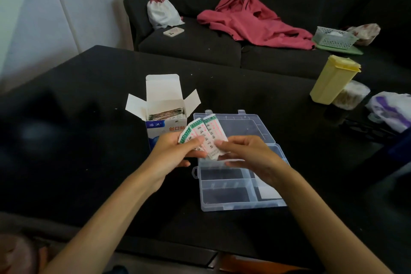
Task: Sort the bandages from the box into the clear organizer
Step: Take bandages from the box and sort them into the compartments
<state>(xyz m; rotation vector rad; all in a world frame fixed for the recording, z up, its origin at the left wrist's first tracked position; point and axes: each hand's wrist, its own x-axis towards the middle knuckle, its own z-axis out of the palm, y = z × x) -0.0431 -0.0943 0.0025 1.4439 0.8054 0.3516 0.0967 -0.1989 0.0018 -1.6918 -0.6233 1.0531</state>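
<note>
Both hands are pinching a fanned stack of bandages (205,134) above the clear organizer (239,184): left hand (178,151) gripping the bottom, right hand (241,152) peeling one strip. They look light, floppy, slick; edges seem best. The box (165,115) is showing "创口贴".

Both bare forearms extended forward from lower frame edge, converging toward centre. Left hand (178,151) raised, palm turned inward, fingers curled, thumb laid across front of fanned bandages (203,134), which are pinched against fingers. Right hand (249,155) held just beside left, back of hand turned up, thumb and forefinger closed on lower right edge of same fan. Remaining right fingers curled underneath. Thumbs nearly touching. Wrists held level, slightly bent.
</note>
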